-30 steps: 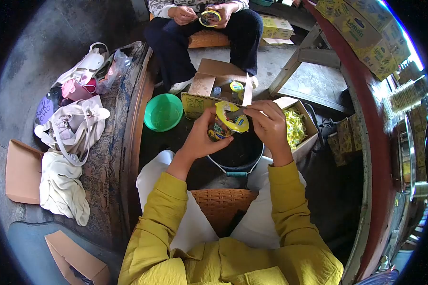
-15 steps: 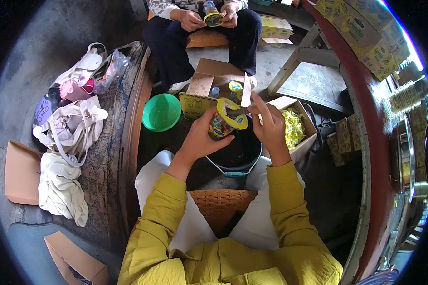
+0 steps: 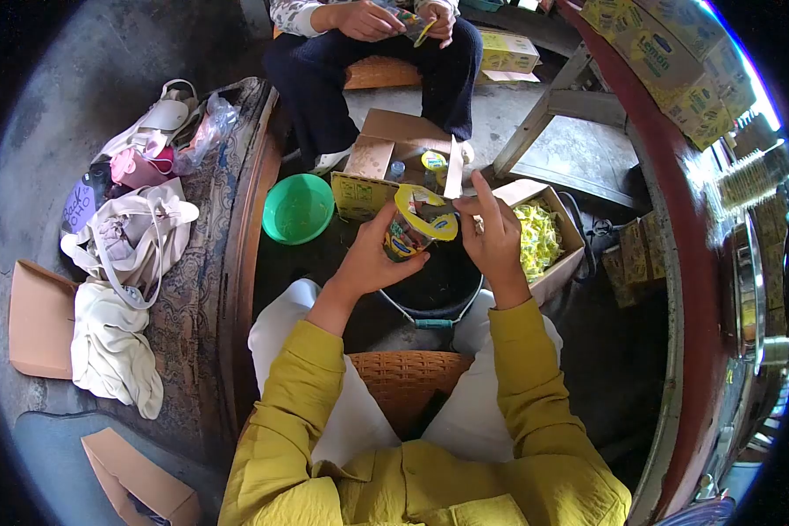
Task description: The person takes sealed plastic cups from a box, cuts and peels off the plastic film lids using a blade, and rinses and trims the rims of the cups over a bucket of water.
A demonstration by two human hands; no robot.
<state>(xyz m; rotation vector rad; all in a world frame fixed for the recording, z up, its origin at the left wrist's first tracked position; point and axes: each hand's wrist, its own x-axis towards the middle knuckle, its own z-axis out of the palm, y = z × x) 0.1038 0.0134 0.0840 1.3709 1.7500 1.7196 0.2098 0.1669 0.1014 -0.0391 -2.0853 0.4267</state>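
My left hand [image 3: 367,255] is wrapped around a clear plastic cup [image 3: 401,241] with a printed label and a yellow lid. The yellow lid [image 3: 444,229] is partly opened, with a dark gap across its middle. From the right, my right hand [image 3: 497,238] pinches a thin grey blade [image 3: 437,210] whose far end lies at the gap in the lid. Its handle is hidden by my fingers. Below the cup stands a dark bucket [image 3: 430,326] with a teal grip on its wire handle.
An open carton [image 3: 381,156] holding similar cups stands ahead. To its right a box [image 3: 567,266] is full of yellow wrappers or lids. A green basin [image 3: 298,208] sits at left. Opposite, another person's hands [image 3: 366,21] hold a similar cup. Bags [image 3: 136,237] lie at left.
My left hand and the cup have shifted very slightly to the left. My right index finger has straightened upward. The other person's cup has tipped onto its side.
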